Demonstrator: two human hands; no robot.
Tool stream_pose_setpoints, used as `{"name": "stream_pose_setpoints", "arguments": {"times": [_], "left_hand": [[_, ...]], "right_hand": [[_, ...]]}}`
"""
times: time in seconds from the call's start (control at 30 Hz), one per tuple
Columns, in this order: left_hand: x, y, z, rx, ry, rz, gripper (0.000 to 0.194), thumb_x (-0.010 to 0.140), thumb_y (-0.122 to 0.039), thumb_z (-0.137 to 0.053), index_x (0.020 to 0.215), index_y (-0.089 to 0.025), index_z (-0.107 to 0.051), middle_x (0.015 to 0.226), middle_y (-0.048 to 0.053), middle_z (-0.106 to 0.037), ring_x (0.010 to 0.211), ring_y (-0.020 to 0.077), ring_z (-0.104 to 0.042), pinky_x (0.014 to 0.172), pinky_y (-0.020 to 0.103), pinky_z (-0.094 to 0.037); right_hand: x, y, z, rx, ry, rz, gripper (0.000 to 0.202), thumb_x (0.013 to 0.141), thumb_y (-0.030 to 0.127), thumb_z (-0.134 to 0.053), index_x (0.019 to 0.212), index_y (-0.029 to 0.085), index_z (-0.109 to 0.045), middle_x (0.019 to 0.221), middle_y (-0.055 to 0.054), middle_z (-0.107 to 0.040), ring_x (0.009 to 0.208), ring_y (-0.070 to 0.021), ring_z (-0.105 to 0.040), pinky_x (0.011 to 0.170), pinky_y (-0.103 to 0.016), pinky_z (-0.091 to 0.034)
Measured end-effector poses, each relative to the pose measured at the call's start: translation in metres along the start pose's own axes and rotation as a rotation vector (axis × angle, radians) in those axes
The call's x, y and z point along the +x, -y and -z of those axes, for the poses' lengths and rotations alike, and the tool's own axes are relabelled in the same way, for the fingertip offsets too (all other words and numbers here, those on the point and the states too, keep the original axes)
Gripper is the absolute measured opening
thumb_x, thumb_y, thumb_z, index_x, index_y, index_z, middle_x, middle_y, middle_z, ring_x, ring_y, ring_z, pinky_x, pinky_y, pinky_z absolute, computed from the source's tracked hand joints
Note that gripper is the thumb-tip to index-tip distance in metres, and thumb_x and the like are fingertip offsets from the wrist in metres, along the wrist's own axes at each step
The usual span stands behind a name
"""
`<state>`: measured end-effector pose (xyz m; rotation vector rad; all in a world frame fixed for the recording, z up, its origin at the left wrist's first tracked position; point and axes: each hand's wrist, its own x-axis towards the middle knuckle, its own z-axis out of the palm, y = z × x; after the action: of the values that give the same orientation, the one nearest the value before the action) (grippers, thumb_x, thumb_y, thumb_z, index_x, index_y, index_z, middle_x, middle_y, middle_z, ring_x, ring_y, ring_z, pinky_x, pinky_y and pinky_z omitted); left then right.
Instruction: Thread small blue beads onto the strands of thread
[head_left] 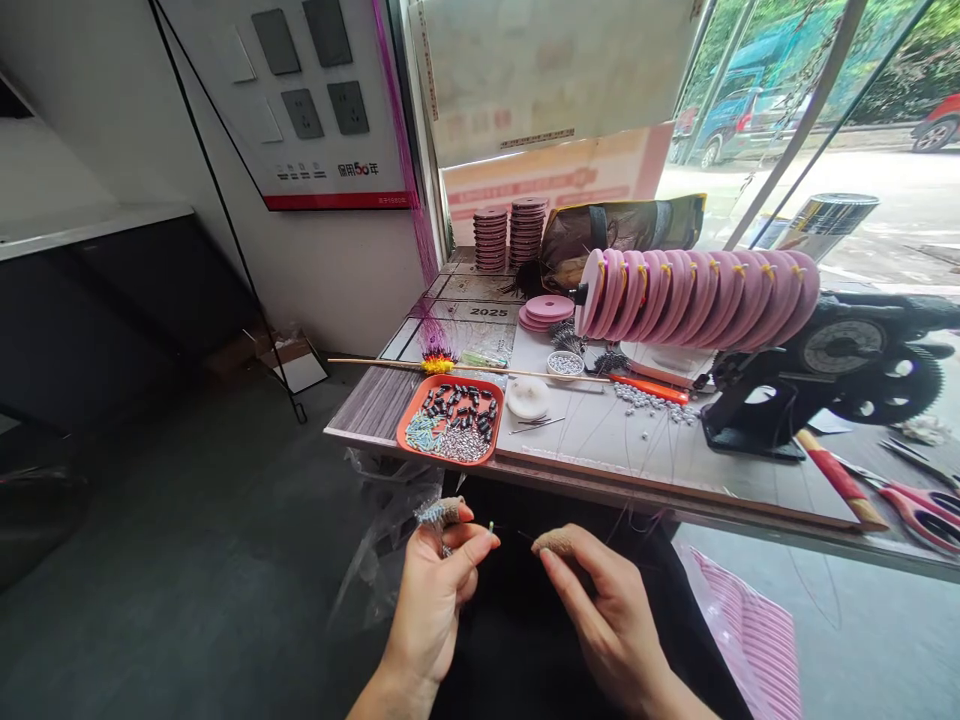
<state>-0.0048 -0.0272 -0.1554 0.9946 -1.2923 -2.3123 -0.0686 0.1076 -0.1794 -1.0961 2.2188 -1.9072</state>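
My left hand (439,580) is closed in a pinch just in front of the table edge, with a tan wrap on its index finger. A tiny green piece (491,527) shows at its thumb tip. Bluish and clear material (431,514) lies against that wrapped finger, too small to make out. My right hand (600,600), also with a tan-wrapped index finger, pinches a thin dark strand (525,533) that points towards the left hand. A narrow gap separates the hands. Beyond them, an orange tray (402,440) holds black pieces, blue-green tubes and silvery beads.
A hand-cranked winder (757,400) carries a row of pink discs (697,295). Red-handled scissors (911,510) lie at the right. Near the tray are a white round pad (528,397), a cup of beads (565,364) and a long thin stick (360,361) jutting past the table's left edge.
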Motion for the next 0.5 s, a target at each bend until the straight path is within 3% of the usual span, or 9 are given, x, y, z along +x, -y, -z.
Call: {"name": "stream_pose_setpoints", "arguments": {"times": [0.5], "left_hand": [[-0.0011, -0.0009, 0.0002, -0.012, 0.026, -0.012, 0.037, 0.054, -0.020, -0.081, 0.082, -0.016, -0.056, 0.055, -0.007, -0.056, 0.037, -0.0027, -0.026, 0.035, 0.011, -0.013]], "right_hand": [[0.0010, 0.0010, -0.0006, -0.016, -0.001, 0.004, 0.013, 0.087, 0.019, -0.048, 0.077, 0.018, -0.057, 0.068, 0.000, -0.060, 0.058, -0.0106, -0.056, 0.055, -0.016, -0.045]]}}
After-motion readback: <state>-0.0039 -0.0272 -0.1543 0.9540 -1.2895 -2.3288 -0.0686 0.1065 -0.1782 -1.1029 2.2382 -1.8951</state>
